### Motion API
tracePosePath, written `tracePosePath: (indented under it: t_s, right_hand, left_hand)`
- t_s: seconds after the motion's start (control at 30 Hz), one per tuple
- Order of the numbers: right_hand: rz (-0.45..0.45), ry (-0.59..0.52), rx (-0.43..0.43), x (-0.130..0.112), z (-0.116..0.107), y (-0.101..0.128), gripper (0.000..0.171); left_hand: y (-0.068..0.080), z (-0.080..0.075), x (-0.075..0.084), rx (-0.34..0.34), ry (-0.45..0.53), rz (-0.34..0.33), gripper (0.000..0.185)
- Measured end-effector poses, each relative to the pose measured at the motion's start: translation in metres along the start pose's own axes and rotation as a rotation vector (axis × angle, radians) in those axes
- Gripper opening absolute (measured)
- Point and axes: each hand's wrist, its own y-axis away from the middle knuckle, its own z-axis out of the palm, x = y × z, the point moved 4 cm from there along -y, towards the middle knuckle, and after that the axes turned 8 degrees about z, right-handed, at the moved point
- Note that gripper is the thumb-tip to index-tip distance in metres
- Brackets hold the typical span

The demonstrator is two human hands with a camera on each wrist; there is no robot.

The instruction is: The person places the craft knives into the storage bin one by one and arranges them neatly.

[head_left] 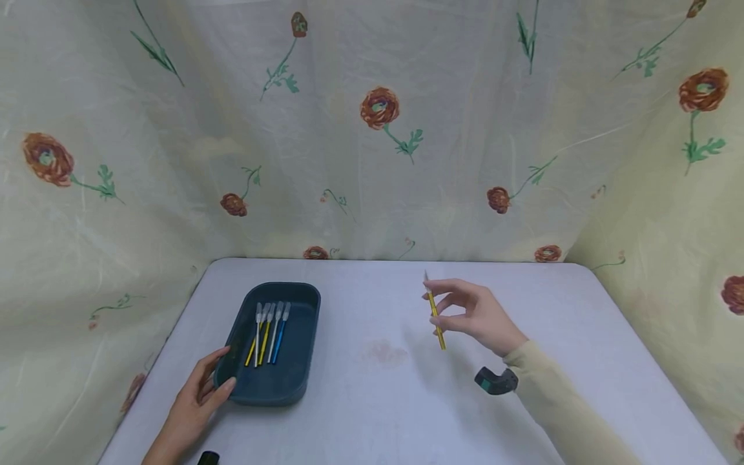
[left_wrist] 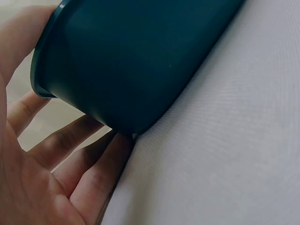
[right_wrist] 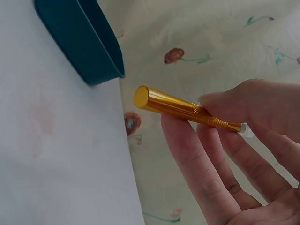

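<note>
In the head view my right hand [head_left: 473,313] holds a gold craft knife [head_left: 436,314] above the table, its clear-capped end pointing up. The right wrist view shows the thumb and fingertips pinching the knurled part of its handle [right_wrist: 173,105]. My left hand [head_left: 194,400] grips the near left corner of a dark teal tray [head_left: 267,387], with the thumb by the rim and fingers against the outer wall [left_wrist: 126,65]. Inside the tray several capped craft knives [head_left: 269,332] in gold, silver and blue lie side by side, caps toward the far end.
Both hands work over a white-covered table [head_left: 372,407] with a faint pinkish stain. A flower-printed curtain [head_left: 442,194] hangs behind and along both sides. A black wrist device [head_left: 496,381] sits at the right sleeve.
</note>
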Motion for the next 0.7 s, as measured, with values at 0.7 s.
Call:
tracePosePath:
  t_s: [0.7]
  right_hand:
    - [-0.011, -0.153, -0.062, -0.013, 0.068, -0.036, 0.057]
  left_hand:
    - [0.0, -0.001, 0.0, 0.0, 0.007, -0.003, 0.086]
